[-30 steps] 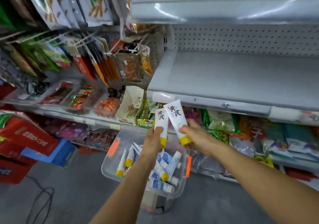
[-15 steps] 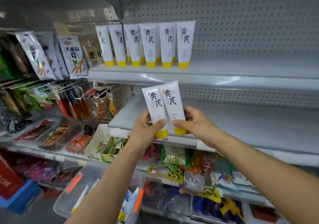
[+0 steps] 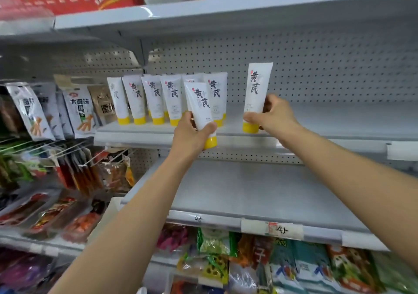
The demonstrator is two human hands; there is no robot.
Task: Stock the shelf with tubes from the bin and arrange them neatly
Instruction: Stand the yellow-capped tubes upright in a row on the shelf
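Head view: my left hand (image 3: 192, 133) grips a tube (image 3: 201, 103), tilted, in front of the row (image 3: 153, 99) standing cap-down on the shelf (image 3: 316, 133). My right hand (image 3: 273, 114) grips a second tube (image 3: 257, 85) upright, cap down at the shelf, right of the row.

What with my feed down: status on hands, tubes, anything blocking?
Left hand grips one tube, tilted, before the row. Right hand holds second tube upright, cap down, at shelf right of row. Nothing blocks that spot.
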